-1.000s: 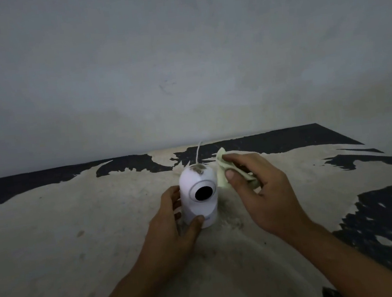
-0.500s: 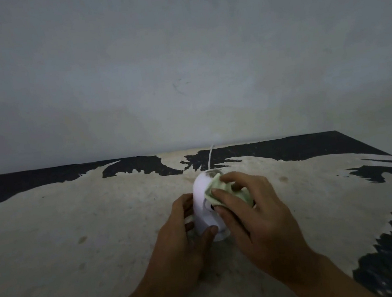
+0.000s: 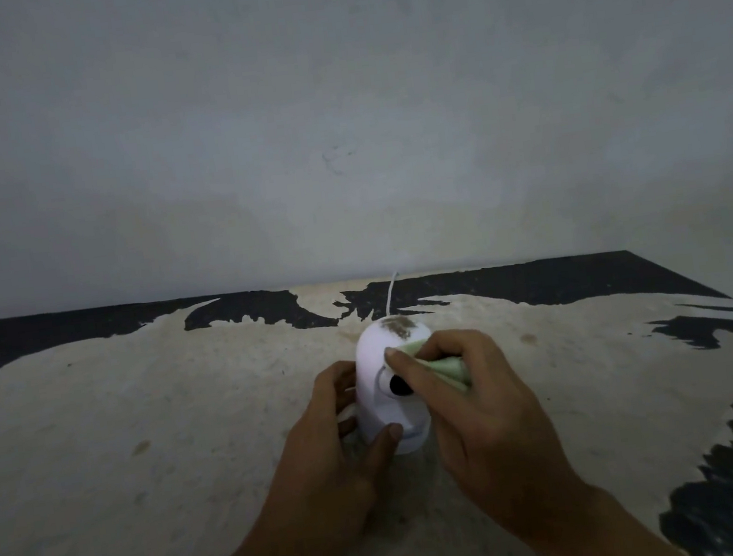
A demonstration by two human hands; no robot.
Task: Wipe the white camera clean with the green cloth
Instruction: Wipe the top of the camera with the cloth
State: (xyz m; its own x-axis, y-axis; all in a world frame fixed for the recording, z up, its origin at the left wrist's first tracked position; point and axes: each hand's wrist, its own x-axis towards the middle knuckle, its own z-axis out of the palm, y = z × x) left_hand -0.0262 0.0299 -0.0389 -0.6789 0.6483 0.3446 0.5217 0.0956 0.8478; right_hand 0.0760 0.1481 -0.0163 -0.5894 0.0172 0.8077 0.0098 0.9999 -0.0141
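While the white camera (image 3: 380, 387) stood upright on the worn tabletop (image 3: 145, 443), near the middle of the scene and well short of the far wall (image 3: 336, 120), the left hand (image 3: 331, 457) was closed around its lower body from the left, thumb across the near face and fingers behind. The right hand (image 3: 473, 408) was closed on the folded green cloth (image 3: 445, 367), pinching it and pressing it against the right side of the camera head, just above the dark lens (image 3: 397, 385). A brown smear (image 3: 401, 328) sat on the crown, not yet covered by the cloth. A thin white cable (image 3: 391, 295) ran from behind the camera toward the far edge. Judged: smooth rigid plastic shell, light, likely slippery and easy to tip on its small base, so the hold low on the body looked right. The lens should scratch easily; light pressure advised there. The cloth was soft and limp, best kept bunched under the fingertips. The cable may tug if the unit is turned.
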